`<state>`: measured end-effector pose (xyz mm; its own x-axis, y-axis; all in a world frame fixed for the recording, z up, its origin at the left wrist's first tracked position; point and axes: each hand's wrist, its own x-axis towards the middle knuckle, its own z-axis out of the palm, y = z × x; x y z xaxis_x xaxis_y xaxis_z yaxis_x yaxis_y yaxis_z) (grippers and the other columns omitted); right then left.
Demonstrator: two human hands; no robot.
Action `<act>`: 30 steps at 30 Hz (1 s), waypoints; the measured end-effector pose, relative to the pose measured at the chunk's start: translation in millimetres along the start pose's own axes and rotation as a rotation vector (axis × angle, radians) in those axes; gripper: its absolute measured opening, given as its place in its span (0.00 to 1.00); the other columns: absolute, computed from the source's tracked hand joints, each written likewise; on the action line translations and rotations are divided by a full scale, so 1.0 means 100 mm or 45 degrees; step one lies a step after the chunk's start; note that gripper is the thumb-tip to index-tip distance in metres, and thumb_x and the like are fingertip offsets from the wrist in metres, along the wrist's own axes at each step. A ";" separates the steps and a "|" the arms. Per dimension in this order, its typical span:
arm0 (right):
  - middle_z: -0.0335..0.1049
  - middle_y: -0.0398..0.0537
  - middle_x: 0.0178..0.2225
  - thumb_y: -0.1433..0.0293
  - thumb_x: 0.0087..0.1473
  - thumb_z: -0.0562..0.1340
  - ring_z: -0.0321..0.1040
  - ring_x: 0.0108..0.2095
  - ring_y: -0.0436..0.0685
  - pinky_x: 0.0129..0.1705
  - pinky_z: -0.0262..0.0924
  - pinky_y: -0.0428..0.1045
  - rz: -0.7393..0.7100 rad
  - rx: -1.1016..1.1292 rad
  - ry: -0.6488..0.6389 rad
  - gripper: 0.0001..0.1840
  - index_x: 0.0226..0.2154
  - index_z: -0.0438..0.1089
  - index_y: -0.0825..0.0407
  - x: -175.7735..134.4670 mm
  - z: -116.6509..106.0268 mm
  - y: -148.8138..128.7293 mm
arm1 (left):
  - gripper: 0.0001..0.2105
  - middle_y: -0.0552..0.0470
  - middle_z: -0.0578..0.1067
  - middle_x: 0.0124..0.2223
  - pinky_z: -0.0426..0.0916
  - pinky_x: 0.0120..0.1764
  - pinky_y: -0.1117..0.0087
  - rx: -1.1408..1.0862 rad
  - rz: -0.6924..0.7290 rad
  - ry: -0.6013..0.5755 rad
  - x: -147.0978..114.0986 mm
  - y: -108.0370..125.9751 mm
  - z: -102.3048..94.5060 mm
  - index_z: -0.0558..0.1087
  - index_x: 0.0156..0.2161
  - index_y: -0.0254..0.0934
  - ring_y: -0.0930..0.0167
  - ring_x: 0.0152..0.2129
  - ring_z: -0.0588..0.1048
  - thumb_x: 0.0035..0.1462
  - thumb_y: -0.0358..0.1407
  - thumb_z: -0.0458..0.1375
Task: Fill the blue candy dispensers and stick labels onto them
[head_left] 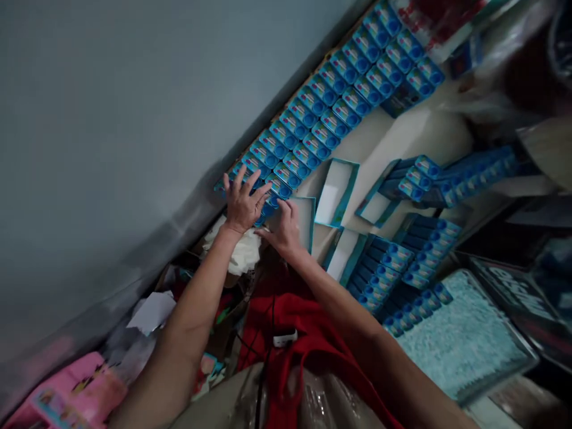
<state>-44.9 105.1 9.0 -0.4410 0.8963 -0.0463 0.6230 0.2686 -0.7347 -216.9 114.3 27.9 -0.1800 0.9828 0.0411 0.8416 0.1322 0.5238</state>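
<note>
A long double row of small blue boxes with printed labels stands along the grey wall. My left hand lies over the near end of this row with its fingers spread. Just to its right is my right hand, its thumb apart from the curled fingers, close to the last boxes in the row. No object shows in either hand, though the fingertips partly hide the boxes they are nearest to. Beside my right hand lies a shallow blue-edged tray with a pale inside.
More blue-edged trays lie to the right, some holding blue boxes. A metal tray of pale turquoise pieces stands at the lower right. Crumpled white paper sits below my hands. The grey wall bounds the left, with a pink bag-like item below.
</note>
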 end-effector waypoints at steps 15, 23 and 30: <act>0.52 0.59 0.72 0.64 0.71 0.50 0.47 0.69 0.69 0.64 0.51 0.63 0.290 -0.406 -0.062 0.33 0.74 0.47 0.51 0.36 0.21 -0.58 | 0.18 0.55 0.76 0.62 0.45 0.74 0.49 -0.312 0.169 0.068 0.05 -0.07 0.03 0.74 0.56 0.50 0.63 0.67 0.66 0.65 0.42 0.51; 0.56 0.60 0.67 0.59 0.57 0.66 0.51 0.66 0.72 0.64 0.52 0.64 0.015 -0.294 -0.087 0.45 0.73 0.54 0.45 0.07 -0.50 -0.55 | 0.21 0.59 0.81 0.55 0.68 0.62 0.52 -0.550 -0.129 0.209 0.11 0.07 -0.25 0.77 0.51 0.44 0.63 0.55 0.76 0.70 0.50 0.46; 0.57 0.62 0.65 0.55 0.56 0.65 0.54 0.66 0.75 0.67 0.54 0.69 -0.013 -0.548 0.298 0.38 0.67 0.64 0.49 -0.47 -1.98 0.31 | 0.18 0.45 0.82 0.45 0.71 0.56 0.53 -0.394 -0.059 0.345 0.01 0.78 0.01 0.79 0.45 0.38 0.60 0.46 0.79 0.66 0.50 0.54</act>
<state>122.5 141.5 122.2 -0.3220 0.9349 0.1491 0.8519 0.3548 -0.3852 -150.6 126.0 67.9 -0.3766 0.9016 0.2125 0.6441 0.0900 0.7596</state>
